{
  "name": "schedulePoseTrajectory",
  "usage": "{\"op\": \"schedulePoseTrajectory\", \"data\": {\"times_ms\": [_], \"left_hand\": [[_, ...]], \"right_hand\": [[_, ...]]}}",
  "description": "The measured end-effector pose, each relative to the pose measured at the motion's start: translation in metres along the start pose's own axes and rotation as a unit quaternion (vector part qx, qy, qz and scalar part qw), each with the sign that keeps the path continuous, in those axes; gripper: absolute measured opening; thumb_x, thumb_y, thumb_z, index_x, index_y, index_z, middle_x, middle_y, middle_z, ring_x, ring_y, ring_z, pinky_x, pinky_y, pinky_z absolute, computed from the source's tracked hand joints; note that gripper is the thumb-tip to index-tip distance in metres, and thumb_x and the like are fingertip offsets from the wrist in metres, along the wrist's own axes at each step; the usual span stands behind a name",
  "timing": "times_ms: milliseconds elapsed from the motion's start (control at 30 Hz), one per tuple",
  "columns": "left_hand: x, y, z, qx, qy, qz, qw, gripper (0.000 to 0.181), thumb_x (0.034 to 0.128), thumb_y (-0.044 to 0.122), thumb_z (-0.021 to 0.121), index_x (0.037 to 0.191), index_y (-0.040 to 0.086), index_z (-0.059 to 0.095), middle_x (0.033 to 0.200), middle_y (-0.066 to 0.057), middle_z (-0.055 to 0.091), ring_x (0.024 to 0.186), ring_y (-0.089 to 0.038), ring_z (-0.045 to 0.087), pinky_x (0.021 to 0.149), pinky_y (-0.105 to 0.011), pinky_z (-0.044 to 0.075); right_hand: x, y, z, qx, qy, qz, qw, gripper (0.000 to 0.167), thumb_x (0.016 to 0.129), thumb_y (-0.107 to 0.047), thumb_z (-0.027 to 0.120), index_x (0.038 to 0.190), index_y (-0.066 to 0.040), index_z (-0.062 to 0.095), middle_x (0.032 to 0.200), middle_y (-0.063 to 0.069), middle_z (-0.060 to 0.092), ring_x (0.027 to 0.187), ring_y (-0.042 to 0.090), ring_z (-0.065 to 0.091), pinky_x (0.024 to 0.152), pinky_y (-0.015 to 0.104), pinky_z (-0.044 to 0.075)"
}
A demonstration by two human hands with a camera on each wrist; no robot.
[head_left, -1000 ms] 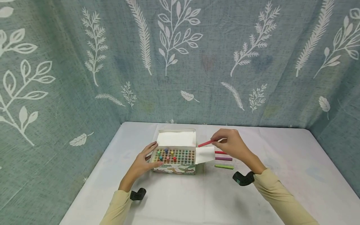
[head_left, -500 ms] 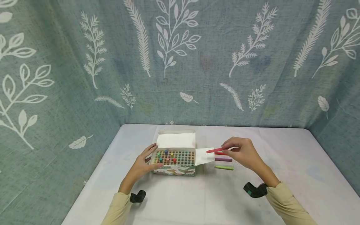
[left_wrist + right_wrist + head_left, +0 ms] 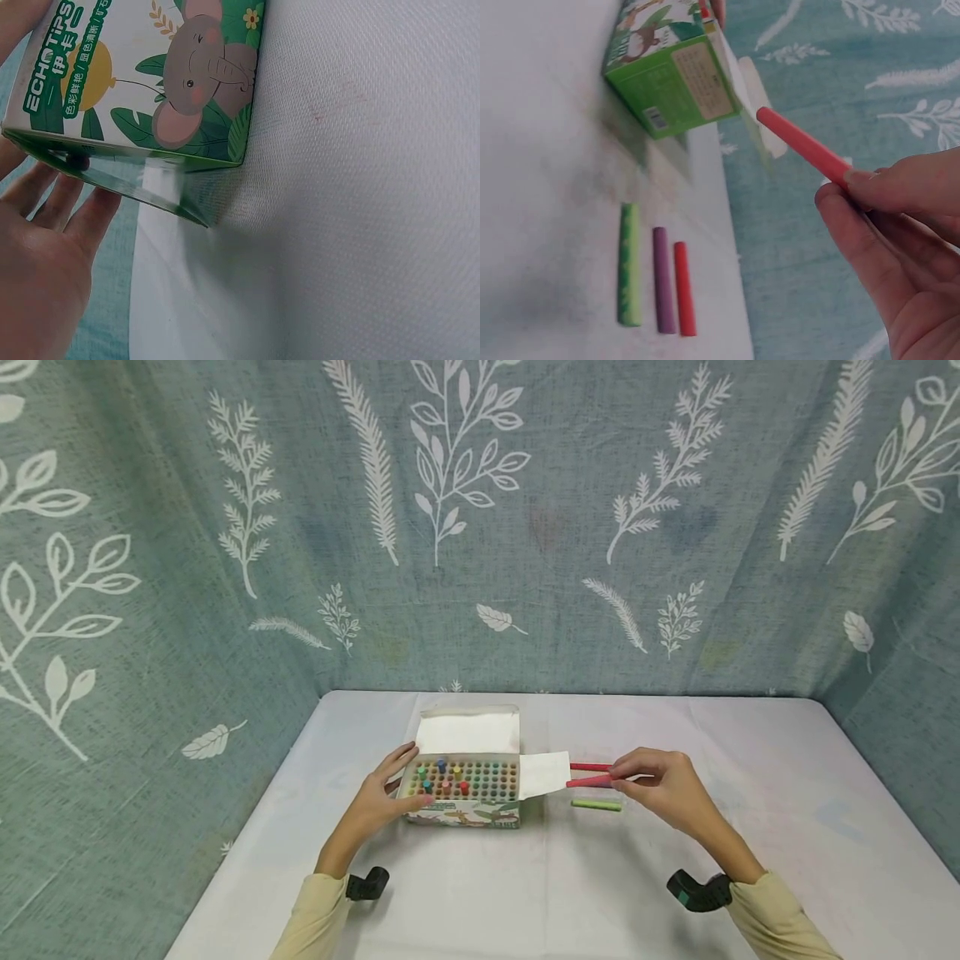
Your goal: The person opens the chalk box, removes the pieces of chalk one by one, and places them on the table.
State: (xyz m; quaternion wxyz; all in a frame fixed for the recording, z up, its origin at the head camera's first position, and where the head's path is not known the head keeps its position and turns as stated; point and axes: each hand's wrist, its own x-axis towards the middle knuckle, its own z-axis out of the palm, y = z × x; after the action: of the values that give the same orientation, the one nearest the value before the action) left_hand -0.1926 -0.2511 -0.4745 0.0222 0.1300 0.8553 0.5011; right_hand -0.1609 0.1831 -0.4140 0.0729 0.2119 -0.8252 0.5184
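A printed cardboard chalk box [image 3: 472, 814] stands on the table with its lid and side flap folded open. Several coloured chalk tips show in its rows of holes. My left hand [image 3: 378, 795] holds the box at its left end, thumb at the front edge and fingers around the far side. In my right hand [image 3: 669, 787], thumb and fingers pinch one end of a pinkish-red chalk stick [image 3: 802, 146], held above the table to the right of the box. Below lie a green chalk [image 3: 630, 264], a purple chalk [image 3: 664, 281] and a red chalk [image 3: 685, 289], side by side.
White cloth covers the table [image 3: 480, 893]. A grey-green leaf-patterned curtain [image 3: 555, 568] hangs behind and along both sides. The white side flap [image 3: 545, 773] of the box sticks out toward the loose chalks.
My right hand has moved right and toward me with the pinkish-red chalk, from beside the lid to over the purple chalk. The left hand stays on the box.
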Motion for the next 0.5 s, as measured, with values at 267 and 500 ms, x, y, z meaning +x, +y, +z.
{"op": "schedulePoseTrajectory", "data": {"times_ms": [267,500], "left_hand": [[0.001,-0.002,0.0,-0.002,0.0,-0.002,1.0,0.089,0.077,0.032,0.08,0.15,0.018,0.031,0.155,0.005,0.018,0.143,-0.026,0.014,0.111,-0.053,0.027],[0.001,-0.002,0.0,-0.004,-0.001,-0.001,1.0,0.089,0.0768,0.031,0.08,0.15,0.017,0.031,0.155,0.003,0.018,0.142,-0.029,0.014,0.11,-0.054,0.027]], "right_hand": [[-0.015,0.021,0.006,0.032,0.003,0.03,0.999,0.012,0.079,0.008,0.071,0.088,0.001,0.073,0.091,0.013,0.069,0.081,0.024,0.067,0.069,0.026,0.058],[-0.024,0.037,0.013,0.057,0.012,0.054,0.9968,0.01,0.077,0.0,0.077,0.086,-0.004,0.075,0.091,0.009,0.069,0.082,0.016,0.066,0.069,0.025,0.058]]}}
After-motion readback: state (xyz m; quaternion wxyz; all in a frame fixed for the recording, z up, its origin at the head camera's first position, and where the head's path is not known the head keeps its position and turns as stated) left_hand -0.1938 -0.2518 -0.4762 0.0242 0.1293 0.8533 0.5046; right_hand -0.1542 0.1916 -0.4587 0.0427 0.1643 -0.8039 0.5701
